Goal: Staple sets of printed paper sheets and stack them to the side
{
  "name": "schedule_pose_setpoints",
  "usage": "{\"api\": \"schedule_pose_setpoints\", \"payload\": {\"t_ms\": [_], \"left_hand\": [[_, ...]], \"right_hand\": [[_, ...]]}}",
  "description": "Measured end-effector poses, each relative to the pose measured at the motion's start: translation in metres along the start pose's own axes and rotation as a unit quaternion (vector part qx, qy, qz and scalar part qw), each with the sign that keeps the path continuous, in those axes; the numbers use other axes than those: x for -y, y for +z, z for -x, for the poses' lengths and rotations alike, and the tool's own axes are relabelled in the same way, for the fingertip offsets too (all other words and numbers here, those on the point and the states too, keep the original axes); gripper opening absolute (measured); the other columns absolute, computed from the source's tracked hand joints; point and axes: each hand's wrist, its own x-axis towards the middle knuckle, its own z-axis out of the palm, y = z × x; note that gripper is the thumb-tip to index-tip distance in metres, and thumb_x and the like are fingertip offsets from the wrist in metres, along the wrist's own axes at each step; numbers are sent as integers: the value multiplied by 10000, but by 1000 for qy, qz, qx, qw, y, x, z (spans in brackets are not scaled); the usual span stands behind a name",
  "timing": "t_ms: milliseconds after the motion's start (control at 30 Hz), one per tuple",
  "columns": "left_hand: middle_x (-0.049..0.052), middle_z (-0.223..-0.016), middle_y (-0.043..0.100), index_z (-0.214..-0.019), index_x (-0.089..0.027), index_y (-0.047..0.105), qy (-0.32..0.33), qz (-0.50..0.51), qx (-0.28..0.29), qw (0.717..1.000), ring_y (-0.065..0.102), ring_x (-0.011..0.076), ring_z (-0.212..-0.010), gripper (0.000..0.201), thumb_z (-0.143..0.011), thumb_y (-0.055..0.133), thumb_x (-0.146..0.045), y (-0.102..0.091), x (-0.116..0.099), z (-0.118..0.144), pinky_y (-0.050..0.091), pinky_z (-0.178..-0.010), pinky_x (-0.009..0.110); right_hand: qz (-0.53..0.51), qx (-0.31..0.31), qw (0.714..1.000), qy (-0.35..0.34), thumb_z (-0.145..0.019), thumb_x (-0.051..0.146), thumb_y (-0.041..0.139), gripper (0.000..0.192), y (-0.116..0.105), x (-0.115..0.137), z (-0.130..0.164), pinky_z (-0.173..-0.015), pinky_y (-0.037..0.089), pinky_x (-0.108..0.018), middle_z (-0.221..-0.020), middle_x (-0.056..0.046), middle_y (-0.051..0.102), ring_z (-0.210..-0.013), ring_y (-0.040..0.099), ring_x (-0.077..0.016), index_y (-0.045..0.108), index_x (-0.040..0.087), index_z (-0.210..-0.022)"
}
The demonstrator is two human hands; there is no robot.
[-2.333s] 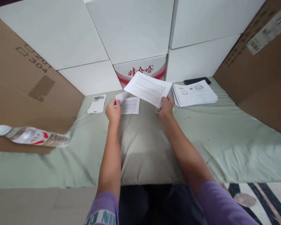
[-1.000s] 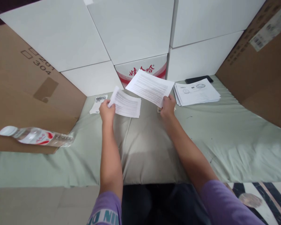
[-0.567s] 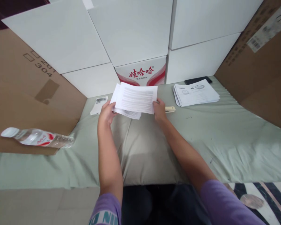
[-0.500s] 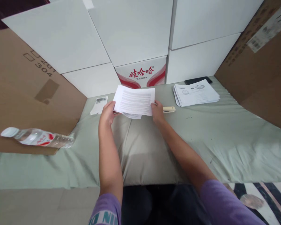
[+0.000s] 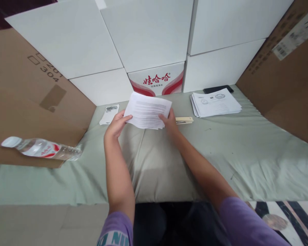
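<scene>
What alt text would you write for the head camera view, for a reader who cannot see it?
Two bare hands, left hand and right hand, hold a small stack of printed sheets over a pale green cloth. A wooden clip, another paper pile and a lying water bottle are nearby.

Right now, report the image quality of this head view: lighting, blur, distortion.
Head view: soft, even light, no glare; faint shadows beneath the forearms on the green cloth. Strong wide-angle bending: the white boxes fan outward. The printed sheets between the left hand and right hand look slightly soft, their text unreadable; the water bottle is stretched at the edge.
</scene>
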Motion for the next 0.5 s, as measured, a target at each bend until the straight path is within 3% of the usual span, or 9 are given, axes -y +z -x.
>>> {"api": "schedule_pose_setpoints", "payload": {"t_ms": [67, 167, 300, 500], "left_hand": [[109, -1119, 768, -1145, -169, 736, 4, -3, 2, 1000, 690, 303, -1126, 450, -732, 718, -346, 0, -5, 4, 551, -987, 433], [109, -1129, 768, -1128, -167, 741, -30, -36, -2, 999, 669, 318, -1180, 433, -735, 747, -347, 0, -6, 7, 531, -1033, 450], [121, -1094, 779, -1072, -145, 754, -54, -48, 48, 996, 669, 340, -1183, 560, -588, 917, -376, -3, 0, 7, 519, -1064, 472], [127, -1094, 782, -1027, -138, 754, 24, 59, -13, 998, 707, 308, -1134, 598, -559, 941, -461, 10, 7, 0, 537, -1055, 423]], "right_hand": [[-48, 20, 999, -5, -646, 394, 854, 606, -4, 5, -5, -1005, 534, -404, -1143, -47, 736, -1066, 676, -210, 589, 243, -1170], [-49, 71, 996, 21, -629, 455, 864, 516, -13, 13, -10, -944, 549, -393, -1023, -44, 760, -1000, 697, -227, 677, 216, -1047], [-1, 71, 997, 2, -663, 470, 851, 390, -22, 27, -13, -850, 544, -365, -838, -20, 742, -879, 690, -219, 733, 187, -904], [62, 115, 989, -62, -717, 503, 832, 363, -23, 62, -10, -769, 523, -320, -799, -9, 709, -811, 659, -193, 741, 181, -857]]}}
